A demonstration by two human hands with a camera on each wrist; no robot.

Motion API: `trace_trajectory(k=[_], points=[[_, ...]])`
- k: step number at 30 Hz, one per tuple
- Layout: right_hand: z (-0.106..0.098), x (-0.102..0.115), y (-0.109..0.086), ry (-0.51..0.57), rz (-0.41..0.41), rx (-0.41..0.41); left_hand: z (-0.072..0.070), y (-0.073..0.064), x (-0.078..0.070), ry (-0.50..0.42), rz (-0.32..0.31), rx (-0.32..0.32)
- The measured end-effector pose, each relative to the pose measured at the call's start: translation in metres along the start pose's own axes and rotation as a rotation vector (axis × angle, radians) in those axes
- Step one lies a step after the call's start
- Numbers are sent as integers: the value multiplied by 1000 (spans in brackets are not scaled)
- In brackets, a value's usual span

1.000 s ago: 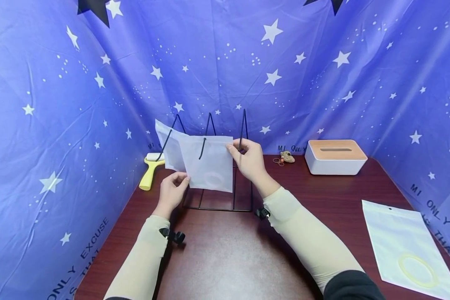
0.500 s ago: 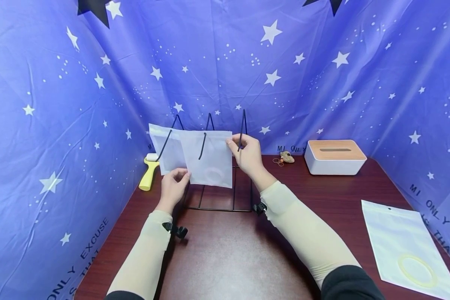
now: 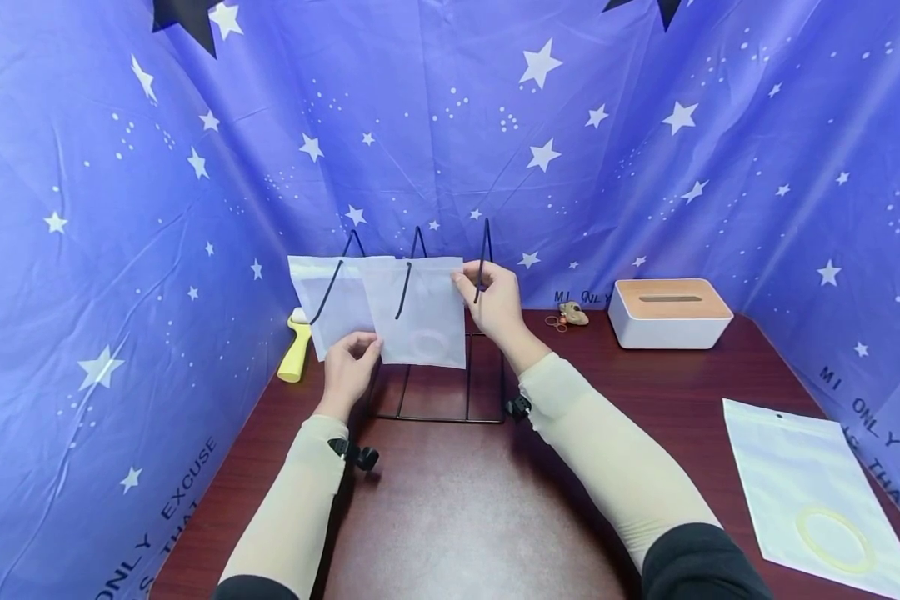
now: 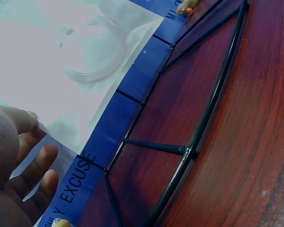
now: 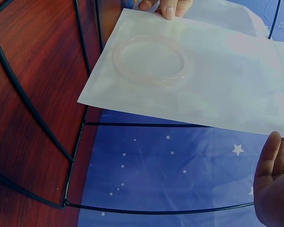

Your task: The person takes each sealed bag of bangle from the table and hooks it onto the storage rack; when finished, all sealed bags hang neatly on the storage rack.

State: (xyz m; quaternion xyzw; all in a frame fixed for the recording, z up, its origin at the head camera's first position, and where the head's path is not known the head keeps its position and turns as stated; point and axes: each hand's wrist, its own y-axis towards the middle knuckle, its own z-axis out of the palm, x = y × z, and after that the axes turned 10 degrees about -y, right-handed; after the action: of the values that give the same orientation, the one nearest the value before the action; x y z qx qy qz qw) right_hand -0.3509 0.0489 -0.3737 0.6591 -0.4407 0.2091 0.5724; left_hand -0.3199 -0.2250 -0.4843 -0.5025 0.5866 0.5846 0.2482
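A white pouch [image 3: 420, 304] hangs on the middle prong of a black wire rack [image 3: 450, 420], the prong emerging near its top edge. A pale pink bangle [image 5: 151, 84] shows faintly through the pouch's lower part. My left hand [image 3: 347, 371] pinches the pouch at its lower left side between thumb and fingers. My right hand [image 3: 492, 302] pinches the upper right edge, close beside the right prong [image 3: 484, 250]. On the left prong hangs another white pouch [image 3: 328, 292], partly behind the first.
A yellow-handled lint roller [image 3: 294, 350] lies behind the left pouch. Further right are a small figurine with a key ring [image 3: 572, 313] and a white tissue box [image 3: 667, 325] with a wooden lid. A third pouch [image 3: 795, 467] with a yellow bangle [image 3: 836, 540] lies at the table's right.
Both hands have raised the held pouch, its top edge now higher on the middle prong. The left pouch has swung leftwards and now faces forward more.
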Motion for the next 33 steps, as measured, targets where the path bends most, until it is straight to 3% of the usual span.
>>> trace_trajectory(k=[8, 33], points=[[2, -6, 4, 16, 26, 9, 0, 2, 0, 36, -21, -4], [-3, -7, 2, -41, 50, 41, -1, 2, 2, 30, -19, -1]])
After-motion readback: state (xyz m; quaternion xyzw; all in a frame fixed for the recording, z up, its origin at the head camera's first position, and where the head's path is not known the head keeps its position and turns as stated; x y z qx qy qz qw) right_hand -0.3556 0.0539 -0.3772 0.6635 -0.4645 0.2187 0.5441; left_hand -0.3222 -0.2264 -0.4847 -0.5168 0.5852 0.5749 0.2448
